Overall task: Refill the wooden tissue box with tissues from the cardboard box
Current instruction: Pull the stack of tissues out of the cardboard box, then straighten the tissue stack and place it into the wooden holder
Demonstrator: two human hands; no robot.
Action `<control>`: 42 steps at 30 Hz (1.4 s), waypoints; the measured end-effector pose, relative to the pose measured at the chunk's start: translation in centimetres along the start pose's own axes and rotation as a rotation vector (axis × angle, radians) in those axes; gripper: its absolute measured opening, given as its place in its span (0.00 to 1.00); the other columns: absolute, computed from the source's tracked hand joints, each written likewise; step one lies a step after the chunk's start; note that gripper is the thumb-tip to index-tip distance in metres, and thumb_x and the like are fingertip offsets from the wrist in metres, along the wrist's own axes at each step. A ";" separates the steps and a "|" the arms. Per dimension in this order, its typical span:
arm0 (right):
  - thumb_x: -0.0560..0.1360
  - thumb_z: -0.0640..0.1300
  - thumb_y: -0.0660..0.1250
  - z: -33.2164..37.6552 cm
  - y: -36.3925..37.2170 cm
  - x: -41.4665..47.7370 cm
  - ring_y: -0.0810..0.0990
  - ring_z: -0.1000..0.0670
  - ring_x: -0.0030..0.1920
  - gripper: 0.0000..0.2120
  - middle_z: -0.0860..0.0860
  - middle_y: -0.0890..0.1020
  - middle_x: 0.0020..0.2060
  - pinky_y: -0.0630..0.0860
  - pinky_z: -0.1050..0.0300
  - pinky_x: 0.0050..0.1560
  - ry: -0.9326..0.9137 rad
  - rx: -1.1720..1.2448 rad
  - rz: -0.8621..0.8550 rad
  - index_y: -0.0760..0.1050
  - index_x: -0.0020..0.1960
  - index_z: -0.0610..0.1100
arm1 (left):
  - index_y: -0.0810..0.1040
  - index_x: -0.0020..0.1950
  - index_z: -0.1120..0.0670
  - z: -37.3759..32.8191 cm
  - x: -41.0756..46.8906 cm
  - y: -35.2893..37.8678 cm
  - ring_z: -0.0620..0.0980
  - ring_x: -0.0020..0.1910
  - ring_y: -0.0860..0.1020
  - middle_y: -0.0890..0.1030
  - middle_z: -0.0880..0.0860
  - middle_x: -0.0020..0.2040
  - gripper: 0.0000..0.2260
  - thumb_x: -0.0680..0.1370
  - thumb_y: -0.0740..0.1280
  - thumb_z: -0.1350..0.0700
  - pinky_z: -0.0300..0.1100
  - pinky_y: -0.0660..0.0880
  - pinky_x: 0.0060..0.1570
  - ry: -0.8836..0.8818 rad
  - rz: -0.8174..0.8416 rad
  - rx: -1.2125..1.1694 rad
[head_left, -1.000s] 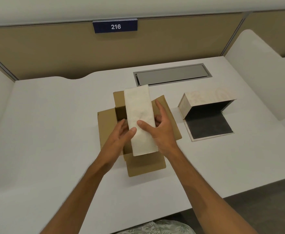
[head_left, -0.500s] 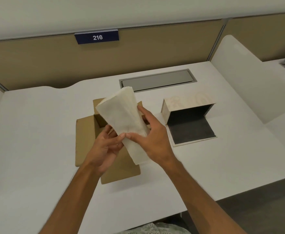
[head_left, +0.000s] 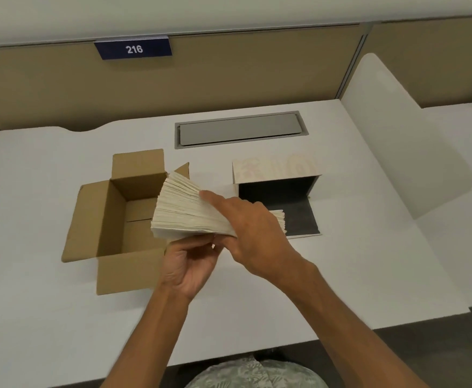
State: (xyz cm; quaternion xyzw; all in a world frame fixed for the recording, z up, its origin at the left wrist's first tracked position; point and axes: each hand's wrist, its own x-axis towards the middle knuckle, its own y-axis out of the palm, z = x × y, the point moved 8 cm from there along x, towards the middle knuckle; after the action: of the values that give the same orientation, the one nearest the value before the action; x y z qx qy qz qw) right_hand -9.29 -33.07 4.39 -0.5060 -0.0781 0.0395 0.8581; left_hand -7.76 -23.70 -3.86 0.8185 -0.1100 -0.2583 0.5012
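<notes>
White surface (head_left: 33, 169) carries an open carton (head_left: 109, 219) and wooden box (head_left: 274, 175). Between and above them, both hands grip a tissue stack (head_left: 184, 211): right hand (head_left: 249, 228) arched on top, left hand (head_left: 190, 261) palm-up beneath.

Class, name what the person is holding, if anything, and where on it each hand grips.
A tissue stack: right hand over its middle, left hand under its near edge.
</notes>
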 end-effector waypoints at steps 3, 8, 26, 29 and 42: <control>0.76 0.50 0.72 -2.8 -0.7 -1.0 0.74 0.49 0.57 0.45 0.50 0.75 0.66 0.73 0.51 0.58 0.062 -0.008 0.068 0.44 0.80 0.55 | 0.82 0.62 0.55 3.2 -0.1 0.6 0.60 0.62 0.78 0.79 0.60 0.64 0.26 0.67 0.67 0.74 0.52 0.77 0.59 -0.017 -0.002 0.029; 0.74 0.49 0.73 -7.1 -1.1 -3.1 0.77 0.48 0.57 0.30 0.50 0.79 0.62 0.67 0.58 0.52 0.031 -0.088 0.029 0.67 0.73 0.50 | 0.79 0.66 0.53 6.0 -0.7 -0.9 0.59 0.69 0.74 0.78 0.59 0.67 0.25 0.74 0.62 0.73 0.56 0.65 0.73 -0.018 -0.096 0.288; 0.76 0.46 0.71 -15.5 8.6 -9.9 0.72 0.46 0.66 0.28 0.49 0.74 0.69 0.63 0.50 0.70 0.011 -0.156 0.286 0.66 0.73 0.49 | 0.56 0.78 0.48 11.7 1.1 -4.4 0.53 0.78 0.57 0.60 0.51 0.79 0.40 0.72 0.72 0.40 0.52 0.34 0.75 0.172 0.206 2.378; 0.75 0.48 0.72 -16.2 9.2 -10.5 0.69 0.47 0.67 0.33 0.49 0.71 0.71 0.60 0.49 0.72 0.013 -0.215 0.322 0.61 0.76 0.50 | 0.62 0.74 0.49 11.9 1.4 -4.4 0.52 0.72 0.64 0.68 0.50 0.73 0.30 0.76 0.71 0.47 0.48 0.43 0.77 0.091 0.234 2.439; 0.72 0.48 0.75 -23.3 5.9 -12.6 0.73 0.48 0.60 0.29 0.50 0.75 0.64 0.69 0.55 0.62 0.200 -0.159 0.272 0.67 0.70 0.50 | 0.59 0.74 0.50 13.0 1.7 -4.7 0.51 0.68 0.67 0.67 0.50 0.72 0.31 0.76 0.69 0.45 0.51 0.55 0.76 0.072 0.319 2.587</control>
State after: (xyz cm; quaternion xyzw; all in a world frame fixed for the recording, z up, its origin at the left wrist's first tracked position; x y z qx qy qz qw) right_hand -17.58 -52.16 -12.99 -0.5795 0.0738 0.0985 0.8056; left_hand -13.61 -32.16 -13.23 0.6894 -0.3593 0.1180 -0.6178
